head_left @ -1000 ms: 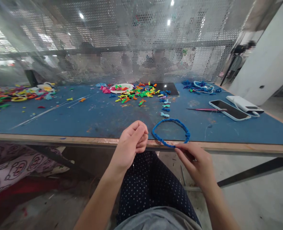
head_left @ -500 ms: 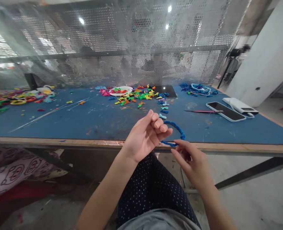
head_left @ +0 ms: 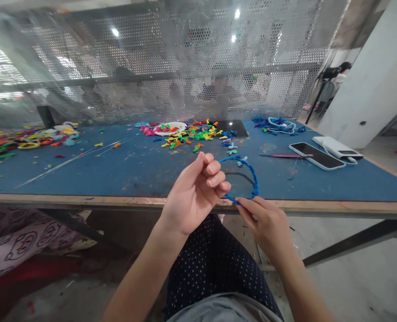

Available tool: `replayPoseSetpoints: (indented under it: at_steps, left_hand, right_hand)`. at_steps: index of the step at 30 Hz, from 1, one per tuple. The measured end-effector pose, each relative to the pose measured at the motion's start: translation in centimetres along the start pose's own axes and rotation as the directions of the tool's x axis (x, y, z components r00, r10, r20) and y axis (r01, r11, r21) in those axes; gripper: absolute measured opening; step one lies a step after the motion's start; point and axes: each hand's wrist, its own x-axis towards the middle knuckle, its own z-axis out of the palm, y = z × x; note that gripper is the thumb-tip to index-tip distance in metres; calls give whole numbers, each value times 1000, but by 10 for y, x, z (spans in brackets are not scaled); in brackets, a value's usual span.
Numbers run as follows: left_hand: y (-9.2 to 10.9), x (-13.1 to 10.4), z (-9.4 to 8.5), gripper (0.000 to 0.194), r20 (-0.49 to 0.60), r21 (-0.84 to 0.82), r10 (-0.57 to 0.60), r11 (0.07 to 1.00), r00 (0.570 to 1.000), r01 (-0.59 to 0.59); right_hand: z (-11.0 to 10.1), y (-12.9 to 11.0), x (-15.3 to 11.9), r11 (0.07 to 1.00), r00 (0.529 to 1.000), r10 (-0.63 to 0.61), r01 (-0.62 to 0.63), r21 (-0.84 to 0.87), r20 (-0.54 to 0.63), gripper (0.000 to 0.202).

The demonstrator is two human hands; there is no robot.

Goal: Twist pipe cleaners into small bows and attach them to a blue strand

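Observation:
A thin blue loop (head_left: 255, 176), knotted or twisted and fuzzy-looking, stands tilted above the table's front edge. On its left side, my left hand (head_left: 193, 192) is closed with curled fingers, palm partly toward me; its fingers hide that stretch of the loop. My right hand (head_left: 267, 221) pinches the loop's lower part between thumb and forefinger. Just behind the loop, a short row of small twisted pieces (head_left: 232, 152) in light blue and purple lies on the table, partly covered by the loop.
Colourful twisted pieces (head_left: 188, 136) are heaped mid-table beside a white plate (head_left: 158, 130) and a dark tablet (head_left: 241, 129). At right lie blue loops (head_left: 279, 125), a phone (head_left: 315, 156), red tweezers (head_left: 279, 155) and a white power bank (head_left: 335, 147). A perforated screen (head_left: 171, 58) closes the back.
The blue loop has been raised and turned to show more of its ring. My left hand has shifted slightly left; my right hand now pinches the loop further left.

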Motion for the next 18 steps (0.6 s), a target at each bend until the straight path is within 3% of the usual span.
replayPoseSetpoints:
  at_steps: [4,7,12,18]
  left_hand:
    - [5,-5,4,39,3,19,76,997,997,-76]
    - [8,-4,0,39,-23,87,156,984,987,-153]
    - [10,5,-26,32,-172,155,232,966,957,-206]
    - [8,8,-59,17,-285,296,271,937,919,-184]
  right_hand:
    - [-1,1,3,1000,999,16,-16,0,29,20]
    - [-3,2,4,994,997,46,-51,98,57,23]
    - [-14,6,5,937,979,181,-199,288,89,17]
    - [-18,16,5,966,989,147,-149,210,22,17]
